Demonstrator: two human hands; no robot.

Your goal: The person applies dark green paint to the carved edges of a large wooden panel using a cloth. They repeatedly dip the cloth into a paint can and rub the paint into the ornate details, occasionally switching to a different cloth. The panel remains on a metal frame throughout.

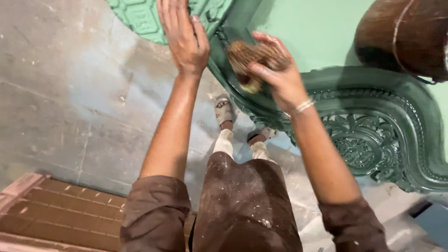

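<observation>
While the right hand (275,70) is closed round a brown, bristly fibre scrubbing pad (254,58), that pad lies pressed against the dark green, ornately moulded border (373,135) of a pale green painted panel (317,28); this border serves as landmark for all entries below.

Hands: two. The left hand (184,35) is flat and open, fingers together, grasping nothing, resting just left of the border's upper run, where a lighter green patterned relief (140,18) begins.

Scrubbing pad: one, on the border's upper left curve, held from above, its yellowish underside turned toward the moulding.

Moulded border: one, running from top centre down to the right, with a scrolled floral carving at its lower end.

Feet: two, in pale, paint-flecked sandals (224,112), directly below the border's left curve, on a grey, stained concrete floor (70,93).

Round brown vessel (406,32): one, above and right of the border, partly out of frame.

Brown grating or tiled step (60,214): one, far left and below the border.

Risks, as judged:
- The green surface looks glossy, possibly wet; hard rubbing could smear or strip colour from the raised carving.
- Coarse fibres may catch in the deep scrollwork and shed.
- The open left hand, bearing on a slick surface, could slide and mark it.
- Stance looks close to the piece; a sandal could scuff its lower edge.
</observation>
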